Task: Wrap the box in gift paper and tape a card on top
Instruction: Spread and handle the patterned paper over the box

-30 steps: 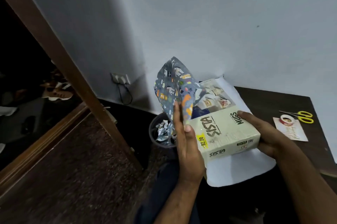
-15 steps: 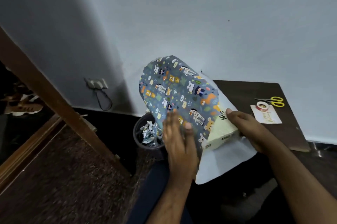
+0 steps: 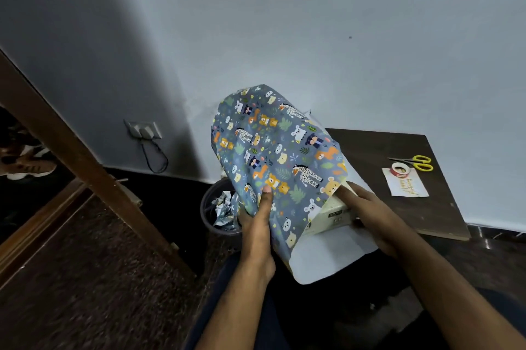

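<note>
A dark brown wooden table (image 3: 378, 150) stood against the pale wall, with the white underside of the gift paper (image 3: 327, 258) spread over its near left corner and hanging past the edge. Toward the far right lay a white card (image 3: 405, 186) with handwriting, a roll of tape (image 3: 400, 169) resting on its upper end. Yellow-handled scissors (image 3: 418, 163) lay just beyond, touching the tape.

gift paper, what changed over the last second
The left hand has swung the gift paper from upright beside the box over its top, hiding the lettering; the thumb now presses it. The right hand still grips the box end. Scissors, tape roll and card stayed put.
</note>
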`<state>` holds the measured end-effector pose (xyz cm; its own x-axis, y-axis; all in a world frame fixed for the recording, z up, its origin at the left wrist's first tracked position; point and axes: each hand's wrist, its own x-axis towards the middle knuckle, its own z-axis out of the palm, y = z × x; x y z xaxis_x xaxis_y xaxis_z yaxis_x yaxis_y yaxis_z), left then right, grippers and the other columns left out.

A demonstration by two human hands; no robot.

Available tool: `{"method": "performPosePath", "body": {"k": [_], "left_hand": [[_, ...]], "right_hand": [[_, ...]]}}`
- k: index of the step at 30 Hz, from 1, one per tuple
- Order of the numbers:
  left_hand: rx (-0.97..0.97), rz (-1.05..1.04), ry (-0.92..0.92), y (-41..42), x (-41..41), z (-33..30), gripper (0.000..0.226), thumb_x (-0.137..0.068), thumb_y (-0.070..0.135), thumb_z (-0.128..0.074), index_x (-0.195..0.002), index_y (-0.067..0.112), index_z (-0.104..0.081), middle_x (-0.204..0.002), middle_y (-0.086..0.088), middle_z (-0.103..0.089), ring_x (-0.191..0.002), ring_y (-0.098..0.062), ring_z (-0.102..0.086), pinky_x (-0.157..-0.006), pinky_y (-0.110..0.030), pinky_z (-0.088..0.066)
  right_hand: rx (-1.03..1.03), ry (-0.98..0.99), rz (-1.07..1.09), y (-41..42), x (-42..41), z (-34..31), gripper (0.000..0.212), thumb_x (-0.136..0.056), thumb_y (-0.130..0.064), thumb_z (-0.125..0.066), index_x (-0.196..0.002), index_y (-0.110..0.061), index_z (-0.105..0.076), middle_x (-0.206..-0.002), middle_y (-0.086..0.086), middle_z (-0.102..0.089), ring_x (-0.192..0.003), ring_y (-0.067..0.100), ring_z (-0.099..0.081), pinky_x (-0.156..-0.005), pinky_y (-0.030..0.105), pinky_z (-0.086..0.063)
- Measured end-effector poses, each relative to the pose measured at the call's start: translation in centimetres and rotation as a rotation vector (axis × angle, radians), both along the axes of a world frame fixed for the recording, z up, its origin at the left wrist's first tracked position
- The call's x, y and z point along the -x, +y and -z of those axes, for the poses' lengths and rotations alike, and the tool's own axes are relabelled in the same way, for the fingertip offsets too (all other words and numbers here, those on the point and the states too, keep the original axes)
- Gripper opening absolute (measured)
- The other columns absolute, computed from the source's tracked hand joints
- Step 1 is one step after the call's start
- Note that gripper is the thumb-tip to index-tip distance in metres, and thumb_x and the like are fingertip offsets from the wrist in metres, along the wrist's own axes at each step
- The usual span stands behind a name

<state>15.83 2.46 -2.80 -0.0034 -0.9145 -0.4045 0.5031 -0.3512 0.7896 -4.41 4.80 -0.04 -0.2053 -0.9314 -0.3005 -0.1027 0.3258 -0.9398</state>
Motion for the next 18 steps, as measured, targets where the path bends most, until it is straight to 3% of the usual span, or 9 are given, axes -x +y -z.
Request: {"method": "performPosePath", "body": {"k": [2, 4, 6, 9, 12, 13, 18], "left_hand": [[-0.049, 0.131, 0.094, 0.3, -0.2, -0.5, 0.062, -0.081, 0.046, -0.083, -0.133, 0.017, -0.066, -0.124, -0.015, -0.071, -0.112, -0.036, -0.070, -0.099, -0.055, -0.054], [-0.081, 0.180, 0.115, 0.8, 0.0, -1.0, 0.046, -0.086, 0.035, -0.076, -0.127, 0.015, -0.070, -0.116, -0.016, -0.075, -0.100, -0.034, -0.074, -0.088, -0.049, -0.061], [-0.113, 0.180, 0.125, 1.1, 0.3, -1.0, 0.043, -0.085, 0.030, -0.075, -0.125, 0.014, -0.071, -0.111, -0.017, -0.076, -0.096, -0.035, -0.074, -0.083, -0.047, -0.062], [-0.107, 0.157, 0.170, 1.7, 1.0, -0.6, 0.063, -0.074, 0.033, -0.082, -0.132, 0.015, -0.066, -0.122, -0.021, -0.071, -0.114, -0.044, -0.067, -0.095, -0.058, -0.056], [-0.061, 0.149, 0.252, 1.9, 1.7, -0.5, 0.086, -0.065, 0.039, -0.091, -0.142, 0.019, -0.056, -0.136, -0.022, -0.063, -0.125, -0.046, -0.059, -0.104, -0.067, -0.046], [-0.032, 0.145, 0.264, 1.9, 2.0, -0.5, 0.089, -0.064, 0.038, -0.092, -0.143, 0.021, -0.054, -0.137, -0.021, -0.062, -0.125, -0.046, -0.059, -0.104, -0.068, -0.044], [0.098, 0.225, 0.307, 2.4, 4.1, -1.2, 0.092, -0.062, 0.030, -0.089, -0.145, 0.023, -0.050, -0.139, -0.018, -0.062, -0.125, -0.043, -0.060, -0.100, -0.062, -0.051]], "right_hand": [[0.025, 0.036, -0.008, 0.0, 0.4, -0.1, 0.024, -0.100, -0.049, -0.054, -0.108, -0.034, -0.072, -0.096, -0.003, -0.077, -0.077, 0.009, -0.063, -0.070, 0.028, -0.041], [0.044, 0.024, -0.003, 0.1, 0.5, -0.3, 0.024, -0.103, -0.044, -0.051, -0.105, -0.036, -0.072, -0.095, -0.005, -0.076, -0.071, 0.004, -0.064, -0.068, 0.027, -0.042], [0.060, -0.048, 0.002, 0.2, 0.5, -0.6, 0.023, -0.105, -0.039, -0.048, -0.112, -0.037, -0.070, -0.096, -0.007, -0.077, -0.075, 0.005, -0.068, -0.072, 0.030, -0.045], [0.170, -0.074, 0.012, 0.7, 1.0, -1.1, 0.025, -0.105, -0.041, -0.048, -0.121, -0.038, -0.067, -0.102, -0.006, -0.076, -0.089, 0.012, -0.072, -0.081, 0.035, -0.052], [0.301, -0.074, 0.046, 1.4, 1.7, -1.7, 0.047, -0.094, -0.070, -0.052, -0.125, -0.036, -0.064, -0.118, -0.002, -0.073, -0.106, 0.020, -0.070, -0.094, 0.042, -0.054], [0.330, -0.083, 0.061, 1.6, 1.8, -2.1, 0.052, -0.092, -0.071, -0.053, -0.126, -0.033, -0.064, -0.119, -0.001, -0.072, -0.106, 0.019, -0.070, -0.095, 0.042, -0.054], [0.539, -0.125, 0.155, 3.1, 2.5, -4.1, 0.036, -0.100, -0.037, -0.050, -0.125, -0.016, -0.065, -0.115, 0.004, -0.073, -0.103, 0.021, -0.071, -0.086, 0.039, -0.054]]}}
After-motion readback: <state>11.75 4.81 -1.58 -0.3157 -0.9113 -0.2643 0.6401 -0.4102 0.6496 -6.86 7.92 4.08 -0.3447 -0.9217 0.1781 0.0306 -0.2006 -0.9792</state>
